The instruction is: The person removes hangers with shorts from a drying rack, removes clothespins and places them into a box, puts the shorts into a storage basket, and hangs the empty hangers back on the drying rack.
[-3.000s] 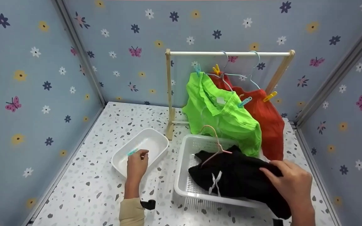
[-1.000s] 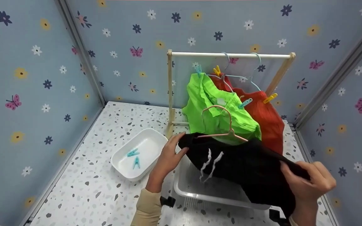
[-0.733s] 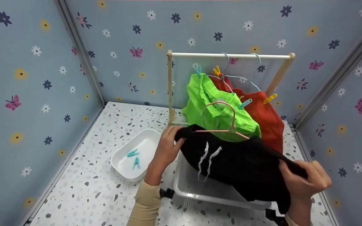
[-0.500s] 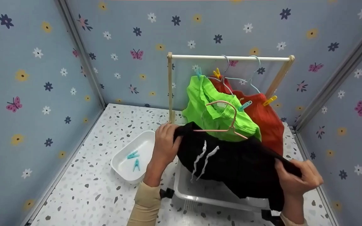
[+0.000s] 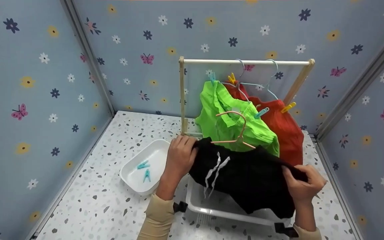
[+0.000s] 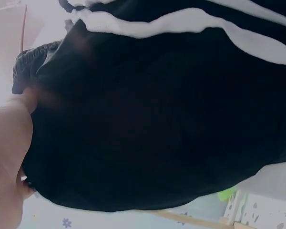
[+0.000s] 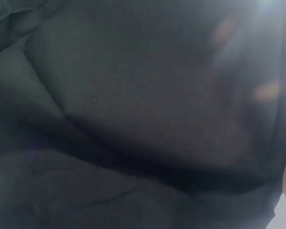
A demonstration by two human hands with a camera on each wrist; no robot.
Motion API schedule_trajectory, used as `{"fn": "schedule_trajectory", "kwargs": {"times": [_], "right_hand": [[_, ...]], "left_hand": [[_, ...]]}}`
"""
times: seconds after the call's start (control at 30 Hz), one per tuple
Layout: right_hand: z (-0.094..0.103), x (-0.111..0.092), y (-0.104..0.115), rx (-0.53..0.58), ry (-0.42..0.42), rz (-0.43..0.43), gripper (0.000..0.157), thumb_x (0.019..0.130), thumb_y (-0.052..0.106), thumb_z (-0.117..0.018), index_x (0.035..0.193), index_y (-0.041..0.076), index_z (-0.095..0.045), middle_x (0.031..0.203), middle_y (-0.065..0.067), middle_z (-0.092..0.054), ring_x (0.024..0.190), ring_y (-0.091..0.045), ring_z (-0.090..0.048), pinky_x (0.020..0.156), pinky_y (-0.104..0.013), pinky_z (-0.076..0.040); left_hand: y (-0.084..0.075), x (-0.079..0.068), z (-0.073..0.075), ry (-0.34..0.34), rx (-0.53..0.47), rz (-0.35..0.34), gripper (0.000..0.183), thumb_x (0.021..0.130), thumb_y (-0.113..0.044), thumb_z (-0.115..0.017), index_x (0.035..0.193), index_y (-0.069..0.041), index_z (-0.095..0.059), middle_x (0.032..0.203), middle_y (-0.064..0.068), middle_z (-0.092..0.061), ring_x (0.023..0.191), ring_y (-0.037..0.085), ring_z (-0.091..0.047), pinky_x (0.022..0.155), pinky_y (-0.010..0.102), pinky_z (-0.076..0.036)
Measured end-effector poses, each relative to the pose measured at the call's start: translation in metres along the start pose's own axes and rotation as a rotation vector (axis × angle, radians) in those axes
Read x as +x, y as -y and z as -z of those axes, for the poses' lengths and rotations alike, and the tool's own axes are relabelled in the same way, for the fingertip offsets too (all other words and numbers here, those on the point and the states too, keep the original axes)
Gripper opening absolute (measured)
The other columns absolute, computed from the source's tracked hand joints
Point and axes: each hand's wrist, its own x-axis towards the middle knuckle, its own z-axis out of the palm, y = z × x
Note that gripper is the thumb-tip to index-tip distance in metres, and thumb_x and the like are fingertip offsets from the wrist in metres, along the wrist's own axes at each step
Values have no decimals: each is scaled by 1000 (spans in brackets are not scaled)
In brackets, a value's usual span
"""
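Black shorts (image 5: 245,175) with a white drawstring (image 5: 213,173) are held up over the white basket (image 5: 232,215). My left hand (image 5: 180,155) pinches the waistband at its left end; in the left wrist view the thumb presses the gathered waistband (image 6: 31,64). On the other side my right hand (image 5: 305,183) grips the edge of the shorts between thumb and fingers. A pink hanger (image 5: 240,138) sticks up out of the waist, its hook free and its lower part hidden inside. Black cloth (image 7: 133,95) fills the right wrist view.
A white tray (image 5: 128,166) with two light-blue clothespins (image 5: 147,175) stands left of the basket. Behind, a rack (image 5: 212,61) carries a green garment (image 5: 235,116) and a red one (image 5: 285,133), each clipped with clothespins. Patterned walls enclose the table.
My left hand has left the tray and taken the waistband; two clothespins now show there. The shorts and hanger have risen from the basket. Lately my right hand has come inward to the left.
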Motion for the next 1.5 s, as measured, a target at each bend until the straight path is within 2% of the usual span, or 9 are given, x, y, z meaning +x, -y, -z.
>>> {"fn": "schedule_trajectory", "kwargs": {"times": [0.23, 0.37, 0.57, 0.77, 0.93, 1.03, 1.23, 1.4, 1.5], "right_hand": [[3, -9, -10, -4, 38, -5, 22, 49, 5, -80, 53, -4, -60, 50, -9, -52, 49, -7, -46, 56, -16, -37], [3, -13, -15, 7, 62, -5, 21, 51, 6, -78, 54, -5, -60, 51, -9, -52, 50, -8, -46, 56, -16, -37], [3, -20, -18, 16, 171, -11, 19, 56, 5, -76, 57, -4, -60, 55, -8, -53, 52, -11, -48, 58, -17, -38], [0, -27, -16, 51, 255, -14, 17, 60, 3, -75, 58, -3, -59, 57, -8, -55, 55, -13, -51, 60, -17, -39], [-6, -32, -19, 62, 300, -12, 15, 58, 0, -75, 59, 0, -61, 57, -6, -56, 55, -13, -53, 60, -18, -40], [-7, -36, -26, 13, 364, 2, 14, 59, 3, -76, 60, 2, -62, 59, -4, -57, 54, -14, -52, 59, -20, -40], [-8, -41, -26, -226, 522, 34, 19, 63, 21, -76, 78, 12, -68, 74, 3, -60, 67, -16, -52, 64, -26, -38], [-25, -42, -1, -171, 598, -23, 40, 67, 22, -76, 104, 12, -64, 99, 0, -60, 88, -19, -54, 79, -27, -38], [-37, -46, 12, -197, 643, -5, 44, 70, 26, -73, 110, 12, -61, 105, -1, -58, 95, -19, -53, 83, -29, -38]], "left_hand": [[-6, -1, -11, -5, -4, -56, 9, 83, -20, -55, 87, -13, -58, 85, 0, -57, 82, 19, -52, 72, 33, -40], [-8, -1, -12, 2, -15, -98, 10, 84, -21, -53, 87, -13, -59, 79, -1, -56, 74, 17, -53, 70, 31, -41], [-11, -4, -15, -18, 1, -127, 10, 84, -23, -54, 81, -13, -57, 68, -2, -52, 57, 17, -49, 53, 30, -39], [-15, -8, -19, -34, -15, -129, 10, 83, -20, -54, 77, -12, -55, 64, -2, -51, 53, 18, -50, 49, 31, -40], [-19, -10, -23, -12, -17, -144, 12, 85, -22, -51, 76, -13, -53, 60, -2, -49, 51, 17, -51, 46, 31, -40], [-20, -11, -26, -5, -11, -142, 14, 86, -23, -50, 76, -14, -51, 58, -2, -48, 49, 18, -49, 44, 32, -39], [-21, -16, -32, -5, -10, -139, 15, 85, -24, -52, 73, -15, -49, 57, -3, -46, 46, 17, -47, 42, 32, -38], [-26, -23, -36, 10, 5, -148, 17, 83, -23, -54, 69, -14, -46, 55, -3, -43, 42, 15, -41, 39, 29, -34], [-28, -26, -39, 17, 10, -150, 16, 82, -23, -55, 70, -14, -48, 55, -3, -44, 42, 15, -41, 39, 30, -33]]}}
